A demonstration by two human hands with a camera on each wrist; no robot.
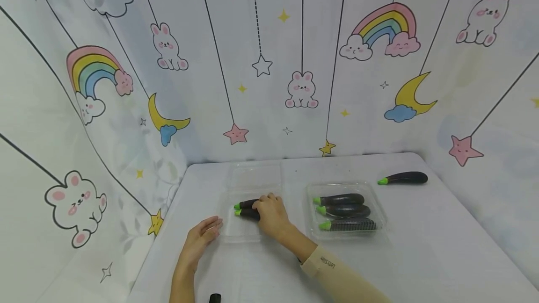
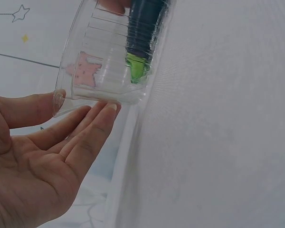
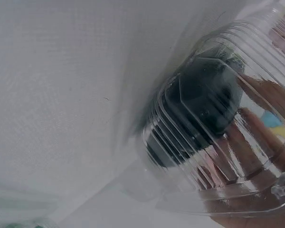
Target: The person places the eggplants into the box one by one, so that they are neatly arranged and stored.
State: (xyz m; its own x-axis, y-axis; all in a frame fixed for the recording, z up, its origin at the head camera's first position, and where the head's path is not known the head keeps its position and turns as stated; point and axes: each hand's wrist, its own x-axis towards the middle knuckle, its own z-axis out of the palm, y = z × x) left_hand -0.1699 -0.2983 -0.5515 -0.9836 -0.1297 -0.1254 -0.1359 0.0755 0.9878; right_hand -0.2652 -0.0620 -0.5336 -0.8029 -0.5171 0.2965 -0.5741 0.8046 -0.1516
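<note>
My left hand (image 1: 201, 241) is at the left end of a clear plastic box (image 1: 242, 238). In the left wrist view its fairly straight fingers (image 2: 92, 137) touch the end wall, thumb at the rim. Two dark eggplants with green stem ends lie side by side in the box, a far eggplant (image 1: 245, 204) and a near eggplant (image 1: 248, 214). My right hand (image 1: 273, 216) reaches in from the right, fingers and thumb curled over the far eggplant. Its fingers show through the ribbed wall in the right wrist view, beside a dark eggplant body (image 3: 199, 104).
A second clear box (image 1: 309, 230) to the right holds three eggplants (image 1: 347, 211). Another eggplant (image 1: 406, 178) lies loose at the back right. The left box's clear lid (image 1: 255, 174) lies folded back. A dark rounded end (image 1: 215, 298) shows at the front edge.
</note>
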